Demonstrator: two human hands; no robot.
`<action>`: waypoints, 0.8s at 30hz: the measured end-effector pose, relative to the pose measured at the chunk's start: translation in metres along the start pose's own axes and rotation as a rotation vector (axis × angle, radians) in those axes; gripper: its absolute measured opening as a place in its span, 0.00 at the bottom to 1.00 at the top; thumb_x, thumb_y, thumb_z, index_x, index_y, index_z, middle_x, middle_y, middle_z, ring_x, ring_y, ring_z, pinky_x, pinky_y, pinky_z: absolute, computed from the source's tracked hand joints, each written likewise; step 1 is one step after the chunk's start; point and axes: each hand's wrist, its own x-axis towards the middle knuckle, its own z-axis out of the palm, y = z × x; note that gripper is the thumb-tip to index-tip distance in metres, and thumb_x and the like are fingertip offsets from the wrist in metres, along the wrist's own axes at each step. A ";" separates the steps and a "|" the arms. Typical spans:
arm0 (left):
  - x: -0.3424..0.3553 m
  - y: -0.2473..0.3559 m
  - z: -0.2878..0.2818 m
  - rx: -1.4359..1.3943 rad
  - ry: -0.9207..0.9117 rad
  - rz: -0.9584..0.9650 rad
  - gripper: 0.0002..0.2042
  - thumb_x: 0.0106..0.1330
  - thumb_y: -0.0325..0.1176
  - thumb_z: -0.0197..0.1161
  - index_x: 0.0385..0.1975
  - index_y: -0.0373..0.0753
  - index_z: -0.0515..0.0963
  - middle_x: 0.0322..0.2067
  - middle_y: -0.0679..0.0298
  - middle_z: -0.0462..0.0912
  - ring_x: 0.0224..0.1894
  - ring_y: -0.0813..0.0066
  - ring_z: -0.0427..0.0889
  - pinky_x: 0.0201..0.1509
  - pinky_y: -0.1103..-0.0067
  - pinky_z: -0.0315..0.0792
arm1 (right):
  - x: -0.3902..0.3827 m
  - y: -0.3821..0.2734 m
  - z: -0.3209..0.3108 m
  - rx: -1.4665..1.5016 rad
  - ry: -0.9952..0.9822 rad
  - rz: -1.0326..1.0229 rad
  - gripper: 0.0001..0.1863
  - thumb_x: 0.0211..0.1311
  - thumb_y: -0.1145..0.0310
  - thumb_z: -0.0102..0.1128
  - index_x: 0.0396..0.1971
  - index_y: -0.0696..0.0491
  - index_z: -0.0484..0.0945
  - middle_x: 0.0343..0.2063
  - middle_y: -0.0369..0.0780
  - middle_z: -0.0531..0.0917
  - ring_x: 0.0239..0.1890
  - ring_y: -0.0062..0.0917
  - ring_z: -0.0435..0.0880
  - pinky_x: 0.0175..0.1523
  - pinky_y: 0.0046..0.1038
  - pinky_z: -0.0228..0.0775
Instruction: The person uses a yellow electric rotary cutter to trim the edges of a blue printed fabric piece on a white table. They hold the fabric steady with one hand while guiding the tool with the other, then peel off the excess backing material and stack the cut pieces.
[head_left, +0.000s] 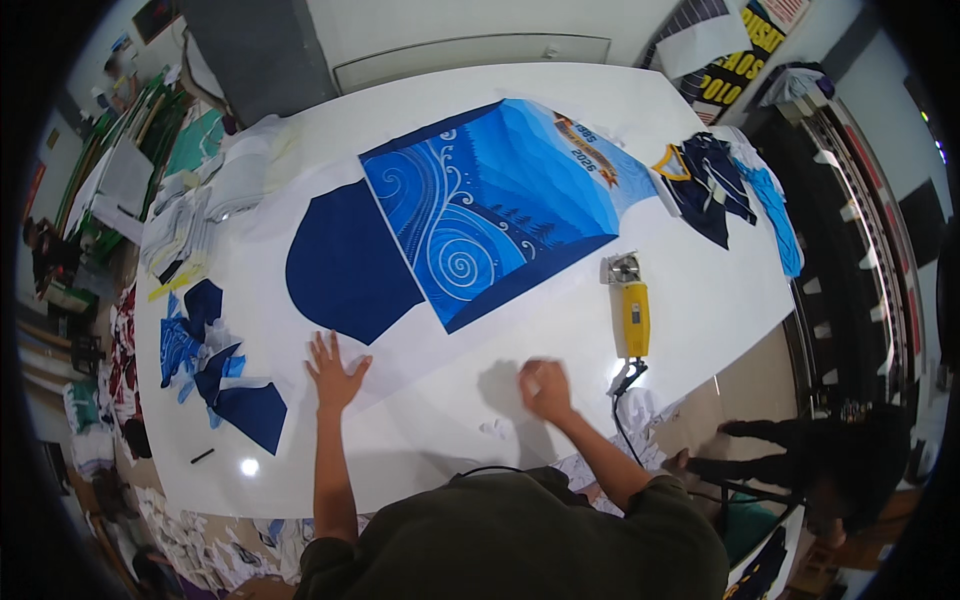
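1. The person's bare left hand [338,380] is at the near edge of a dark navy, rounded fabric piece [345,262]; its fingers are spread apart. Whether they touch the cloth is unclear.
2. The bare right hand [545,390], blurred, is over the near part of the smooth white table [710,300]; its fingers are curled, and I cannot tell whether they grip anything.
3. The navy piece lies mid-table, along the left side of a large blue fabric panel [545,180] with white swirls.
4. A yellow-bodied, metal-headed cutting tool [635,320] lies at right.
5. Navy and blue fabric scraps [250,413] lie at left.
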 end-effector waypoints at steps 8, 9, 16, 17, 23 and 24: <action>-0.117 0.157 0.065 -0.195 -0.299 0.790 0.34 0.66 0.51 0.68 0.68 0.37 0.72 0.77 0.47 0.55 0.80 0.40 0.47 0.77 0.40 0.40 | 0.044 0.168 -0.133 -0.374 0.268 0.941 0.34 0.66 0.49 0.62 0.60 0.63 0.73 0.52 0.57 0.80 0.55 0.50 0.80 0.58 0.48 0.72; -0.130 0.162 0.073 -0.217 -0.405 0.874 0.32 0.67 0.51 0.68 0.66 0.37 0.74 0.76 0.49 0.56 0.80 0.41 0.47 0.77 0.39 0.39 | 0.043 0.182 -0.142 -0.201 0.156 1.074 0.35 0.66 0.46 0.62 0.58 0.63 0.74 0.50 0.57 0.82 0.52 0.49 0.83 0.56 0.46 0.75; -0.107 0.113 0.028 -0.192 -0.236 0.568 0.31 0.69 0.51 0.65 0.66 0.39 0.74 0.77 0.49 0.54 0.80 0.42 0.46 0.77 0.38 0.37 | 0.026 0.215 -0.144 0.256 -0.069 1.123 0.36 0.65 0.43 0.67 0.47 0.69 0.79 0.33 0.46 0.85 0.33 0.30 0.87 0.36 0.33 0.79; -0.088 0.089 0.028 -0.172 -0.147 0.484 0.31 0.69 0.51 0.65 0.68 0.39 0.72 0.78 0.47 0.53 0.80 0.42 0.45 0.77 0.38 0.36 | 0.023 0.216 -0.144 0.307 -0.017 1.147 0.35 0.66 0.44 0.66 0.47 0.69 0.78 0.34 0.46 0.86 0.33 0.32 0.88 0.36 0.34 0.80; -0.050 -0.032 -0.008 -0.054 -0.064 0.034 0.50 0.60 0.62 0.70 0.78 0.42 0.56 0.79 0.43 0.44 0.81 0.38 0.40 0.75 0.34 0.39 | 0.024 0.134 -0.136 0.940 0.066 1.205 0.31 0.71 0.50 0.61 0.56 0.65 0.73 0.38 0.49 0.85 0.34 0.35 0.88 0.35 0.36 0.85; -0.052 -0.035 -0.015 -0.033 -0.114 -0.040 0.53 0.58 0.64 0.70 0.79 0.42 0.54 0.79 0.44 0.43 0.81 0.37 0.38 0.74 0.33 0.39 | 0.028 0.100 -0.136 1.023 0.075 1.207 0.30 0.71 0.51 0.60 0.57 0.64 0.72 0.39 0.49 0.84 0.35 0.36 0.88 0.35 0.37 0.86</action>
